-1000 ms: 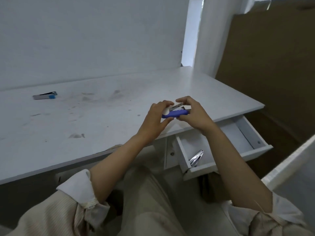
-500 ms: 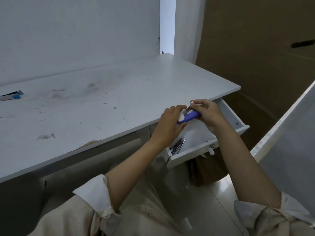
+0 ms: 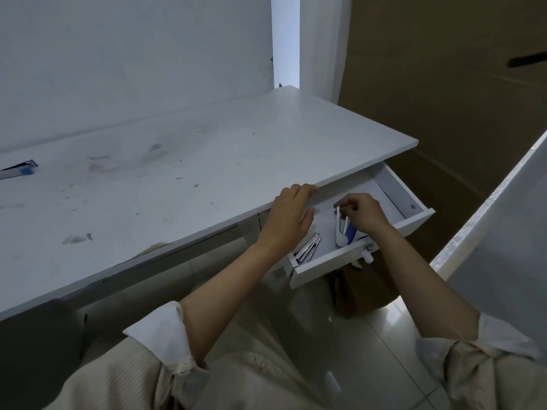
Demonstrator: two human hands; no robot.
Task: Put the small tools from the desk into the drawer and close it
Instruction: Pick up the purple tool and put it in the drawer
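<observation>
So the drawer (image 3: 399,199) is pulled out from under the right end of the desk (image 3: 183,173), and both hands are over it. The right hand (image 3: 362,213) is down inside, fingers (image 3: 344,206) pinched on the top end of the blue and white stapler (image 3: 343,232), which stands nearly on end with its lower end near the drawer's front wall. Part of its blue body is hidden behind the hand. The left hand (image 3: 291,216) sits at the desk's front edge, fingertips curled over the edge, thumb hanging over the drawer's left part, holding nothing, fingers loosely apart.

Already in the drawer: a silver metal tool (image 3: 309,251) lying flat in the front left corner, just beside the stapler but not touching it as far as I can see. The left wrist covers a bit of its upper end.

Still out on the desk: a small clipper (image 3: 19,170) with a blue bit, way over at the left edge of view, well apart from the hands. The desk top is scuffed with grey smudges.

To the right there's brown cardboard (image 3: 444,84) against the wall and a white panel (image 3: 503,226) leaning close to the open drawer. A small white knob (image 3: 368,257) sticks out of the drawer front.
</observation>
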